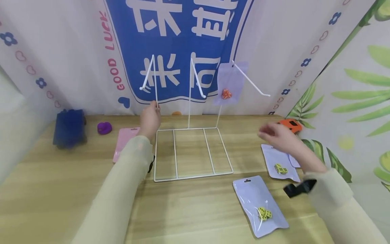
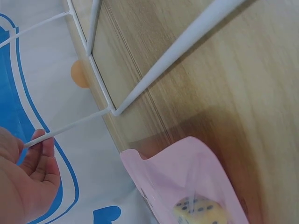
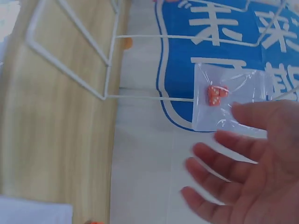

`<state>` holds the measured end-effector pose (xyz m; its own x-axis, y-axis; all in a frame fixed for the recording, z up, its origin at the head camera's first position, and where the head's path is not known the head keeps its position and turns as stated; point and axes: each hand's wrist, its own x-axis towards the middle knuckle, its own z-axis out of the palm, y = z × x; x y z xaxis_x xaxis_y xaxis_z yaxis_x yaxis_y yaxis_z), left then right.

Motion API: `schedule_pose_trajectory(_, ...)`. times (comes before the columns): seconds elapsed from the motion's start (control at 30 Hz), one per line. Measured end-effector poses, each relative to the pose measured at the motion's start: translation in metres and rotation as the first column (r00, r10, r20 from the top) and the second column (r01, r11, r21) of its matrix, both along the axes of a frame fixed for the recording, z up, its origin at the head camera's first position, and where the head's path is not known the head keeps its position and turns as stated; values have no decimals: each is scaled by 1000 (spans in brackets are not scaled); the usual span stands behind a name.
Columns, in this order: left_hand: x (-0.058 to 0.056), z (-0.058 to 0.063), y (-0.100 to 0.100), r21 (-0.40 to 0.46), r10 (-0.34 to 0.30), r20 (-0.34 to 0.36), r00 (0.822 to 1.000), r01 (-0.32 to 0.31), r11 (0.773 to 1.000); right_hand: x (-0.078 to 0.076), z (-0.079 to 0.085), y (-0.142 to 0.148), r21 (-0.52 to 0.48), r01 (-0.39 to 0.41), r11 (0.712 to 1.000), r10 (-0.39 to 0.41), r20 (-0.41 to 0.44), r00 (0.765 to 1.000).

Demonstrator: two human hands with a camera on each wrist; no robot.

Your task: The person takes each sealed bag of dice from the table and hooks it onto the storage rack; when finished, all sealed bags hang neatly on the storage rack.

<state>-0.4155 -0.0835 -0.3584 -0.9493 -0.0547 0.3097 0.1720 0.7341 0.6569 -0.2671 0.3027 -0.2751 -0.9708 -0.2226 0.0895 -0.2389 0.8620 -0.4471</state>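
Note:
A white wire display rack with three upright hooks stands on the table. My left hand pinches its left upright between thumb and fingers, which the left wrist view shows closely. On the right hook hangs a clear-fronted pouch with red dice inside. My right hand, holding nothing, is in the air to the right of the rack. In the right wrist view its fingers are spread and loosely bent, overlapping the hanging pouch; whether they touch it I cannot tell.
Two pale pouches with yellow dice, a front one and a farther one, lie at right, near an orange toy car. Left are a pink pouch, a purple object and a dark blue object. A curtain hangs behind.

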Motion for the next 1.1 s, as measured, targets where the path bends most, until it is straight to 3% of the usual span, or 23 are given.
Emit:
schedule_pose_trajectory(0.13,-2,0,0,-13,1,-20,1000,-2,1000,39,-28,3,180,-68,981,47,118,992)
schedule_pose_trajectory(0.27,-3,2,0,-3,6,-16,1000,-6,1000,69,-56,0,355,-68,932,-32,268,963)
schedule_pose_trajectory(0.4,0,3,1,10,0,-2,1000,0,1000,88,-77,-1,429,-62,901,-86,316,945)
schedule_pose_trajectory(0.6,3,4,3,5,-1,12,1000,1,1000,105,-91,-4,385,12,923,-131,285,949)
schedule_pose_trajectory(0.83,2,3,1,7,-6,24,1000,6,1000,112,-104,-4,315,47,948,-117,207,971)
schedule_pose_trajectory(0.97,1,3,0,13,-8,24,1000,8,1000,112,-110,0,190,65,980,-96,156,983)
schedule_pose_trajectory(1.1,1,3,0,11,-14,15,1000,13,1000,109,-115,7,-12,91,996,-90,87,992)
